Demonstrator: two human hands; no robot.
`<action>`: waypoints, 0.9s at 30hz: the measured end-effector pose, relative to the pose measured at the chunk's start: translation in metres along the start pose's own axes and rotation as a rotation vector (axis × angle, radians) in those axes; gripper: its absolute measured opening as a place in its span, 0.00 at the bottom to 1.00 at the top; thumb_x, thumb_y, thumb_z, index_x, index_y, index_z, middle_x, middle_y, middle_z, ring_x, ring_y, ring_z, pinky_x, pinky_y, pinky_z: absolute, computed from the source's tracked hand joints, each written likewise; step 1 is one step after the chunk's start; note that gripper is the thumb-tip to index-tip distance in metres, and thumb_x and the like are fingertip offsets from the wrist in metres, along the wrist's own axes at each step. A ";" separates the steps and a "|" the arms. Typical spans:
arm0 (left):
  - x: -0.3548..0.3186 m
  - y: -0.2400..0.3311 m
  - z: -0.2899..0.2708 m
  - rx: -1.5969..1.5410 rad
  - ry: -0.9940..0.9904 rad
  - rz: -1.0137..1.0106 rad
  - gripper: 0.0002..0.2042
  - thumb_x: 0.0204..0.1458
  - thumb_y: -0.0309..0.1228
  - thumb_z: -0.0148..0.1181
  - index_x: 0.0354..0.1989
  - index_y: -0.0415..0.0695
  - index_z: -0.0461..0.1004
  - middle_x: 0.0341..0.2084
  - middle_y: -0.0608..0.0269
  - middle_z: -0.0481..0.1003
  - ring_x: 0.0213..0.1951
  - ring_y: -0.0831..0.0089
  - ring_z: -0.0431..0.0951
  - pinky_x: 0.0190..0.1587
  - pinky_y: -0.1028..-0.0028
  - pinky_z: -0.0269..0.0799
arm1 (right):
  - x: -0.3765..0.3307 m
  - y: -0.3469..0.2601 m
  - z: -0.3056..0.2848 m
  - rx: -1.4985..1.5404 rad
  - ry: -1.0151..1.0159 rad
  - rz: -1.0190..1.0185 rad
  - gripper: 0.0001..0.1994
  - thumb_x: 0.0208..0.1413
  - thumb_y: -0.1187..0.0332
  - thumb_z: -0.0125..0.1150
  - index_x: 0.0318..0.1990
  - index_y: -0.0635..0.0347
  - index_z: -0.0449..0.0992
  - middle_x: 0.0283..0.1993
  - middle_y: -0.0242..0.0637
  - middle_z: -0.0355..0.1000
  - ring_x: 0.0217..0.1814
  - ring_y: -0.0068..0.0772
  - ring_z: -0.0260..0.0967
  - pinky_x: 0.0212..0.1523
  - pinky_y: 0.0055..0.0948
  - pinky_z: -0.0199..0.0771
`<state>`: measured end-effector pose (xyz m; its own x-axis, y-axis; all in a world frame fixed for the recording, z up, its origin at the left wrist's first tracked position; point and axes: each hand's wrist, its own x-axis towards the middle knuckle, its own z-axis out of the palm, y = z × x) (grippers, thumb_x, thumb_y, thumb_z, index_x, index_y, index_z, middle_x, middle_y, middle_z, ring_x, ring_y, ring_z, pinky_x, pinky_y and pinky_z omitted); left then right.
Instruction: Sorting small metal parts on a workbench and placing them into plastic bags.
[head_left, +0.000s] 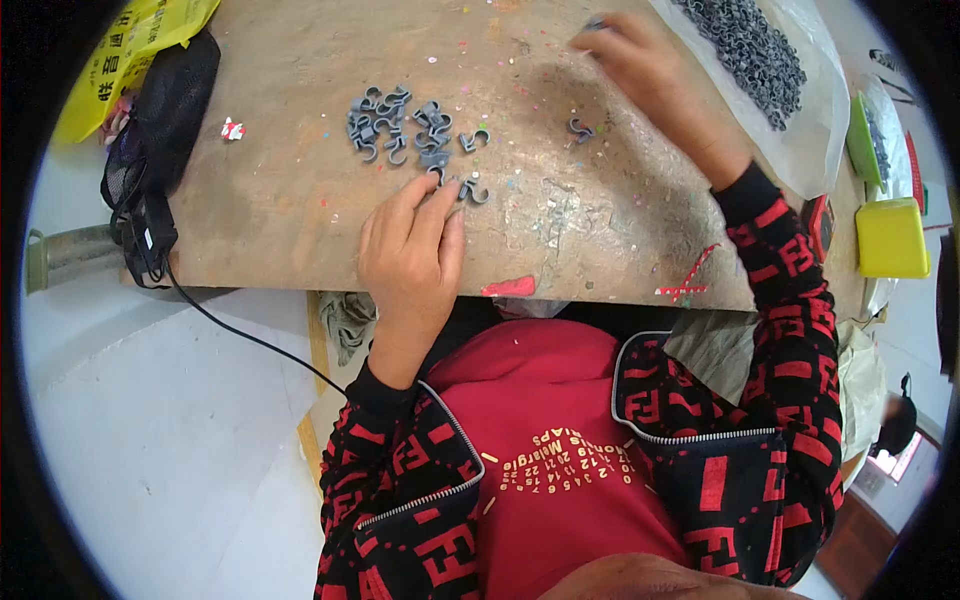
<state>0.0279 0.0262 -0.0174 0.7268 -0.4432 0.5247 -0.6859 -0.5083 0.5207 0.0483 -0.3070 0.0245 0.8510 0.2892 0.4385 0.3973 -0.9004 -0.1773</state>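
A loose cluster of small grey hook-shaped plastic clips (378,128) lies on the worn wooden table (290,220), left of centre. My left hand (412,245) rests at the near side of this cluster. Its fingers are stretched out and slightly apart, their tips touching the nearest clips. Farther off to the right, my right hand (640,75) is raised over the table with its fingers curled together. A bit of a grey clip (595,24) shows at its fingertips, mostly covered by them. One single clip (579,128) lies apart, between the two hands.
At the far right, a large heap of grey clips (745,55) sits on a clear plastic sheet (815,150). A yellow container (893,238) and a green basin (864,140) stand beyond the right edge. A black bag (180,100) with a cable and a yellow bag (130,60) occupy the left.
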 end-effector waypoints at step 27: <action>0.000 -0.004 0.009 -0.225 0.329 0.117 0.21 0.47 0.18 0.63 0.52 0.45 0.79 0.52 0.53 0.75 0.49 0.56 0.78 0.51 0.61 0.73 | 0.049 -0.090 0.097 0.149 -0.018 -0.266 0.38 0.53 0.40 0.65 0.72 0.32 0.63 0.78 0.50 0.46 0.76 0.64 0.46 0.72 0.56 0.52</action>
<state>0.0312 0.0213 -0.0258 0.6181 -0.2099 0.7576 -0.7805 -0.2787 0.5596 0.0876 -0.1798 -0.0232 0.7157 0.5154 0.4714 0.6519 -0.7351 -0.1860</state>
